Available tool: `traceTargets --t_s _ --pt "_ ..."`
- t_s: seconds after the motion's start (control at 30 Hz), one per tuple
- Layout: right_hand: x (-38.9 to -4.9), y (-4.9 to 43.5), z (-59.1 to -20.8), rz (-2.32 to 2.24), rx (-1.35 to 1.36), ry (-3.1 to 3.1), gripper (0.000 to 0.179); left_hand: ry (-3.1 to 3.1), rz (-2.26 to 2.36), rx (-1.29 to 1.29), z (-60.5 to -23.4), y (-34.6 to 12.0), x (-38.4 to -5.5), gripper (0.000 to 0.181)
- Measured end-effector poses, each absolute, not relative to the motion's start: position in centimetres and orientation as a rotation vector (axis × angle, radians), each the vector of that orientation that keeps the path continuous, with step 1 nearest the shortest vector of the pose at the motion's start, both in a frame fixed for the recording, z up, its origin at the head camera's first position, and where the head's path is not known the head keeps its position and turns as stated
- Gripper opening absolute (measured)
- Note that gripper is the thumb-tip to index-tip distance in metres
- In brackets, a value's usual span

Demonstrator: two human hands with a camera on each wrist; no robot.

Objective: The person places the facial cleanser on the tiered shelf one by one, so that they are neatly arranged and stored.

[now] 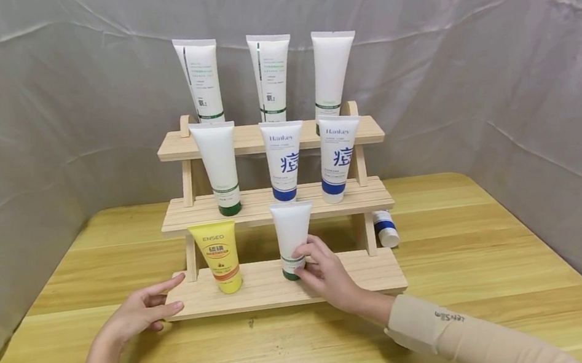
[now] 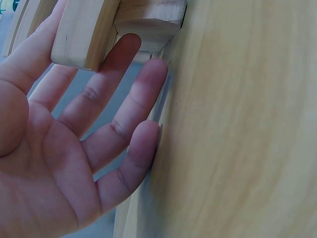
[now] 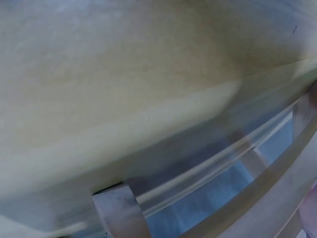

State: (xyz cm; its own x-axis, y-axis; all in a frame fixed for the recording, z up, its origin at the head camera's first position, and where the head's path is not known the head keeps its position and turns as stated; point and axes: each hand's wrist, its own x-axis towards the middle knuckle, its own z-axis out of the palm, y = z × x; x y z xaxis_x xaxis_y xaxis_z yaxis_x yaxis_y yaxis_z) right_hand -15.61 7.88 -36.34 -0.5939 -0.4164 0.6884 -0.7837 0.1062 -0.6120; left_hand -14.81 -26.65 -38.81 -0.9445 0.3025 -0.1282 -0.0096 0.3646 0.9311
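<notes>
My right hand pinches the lower part of a white squeeze tube with a green cap, between thumb and fingers. The tube stands cap down on the bottom step of a wooden display stand. To its left, on that same step, is a yellow squeeze tube. My left hand is at the step's left end, fingers loosely spread and holding nothing. In the left wrist view, the fingers of that left hand lie around the wooden end. The right wrist view shows mostly tabletop and stand.
On the middle step stand a white tube and two blue-and-white tubes. Three white tubes line the top step. Another blue-banded tube lies on the table behind the stand's right side. Grey cloth hangs behind.
</notes>
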Motion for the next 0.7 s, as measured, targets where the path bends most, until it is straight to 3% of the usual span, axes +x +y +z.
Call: traceTargets --t_s 0.7 --pt "-15.0 10.4 -35.7 1.540 0.976 -2.057 0.028 2.336 1.616 0.261 -38.9 -26.7 -14.9 0.061"
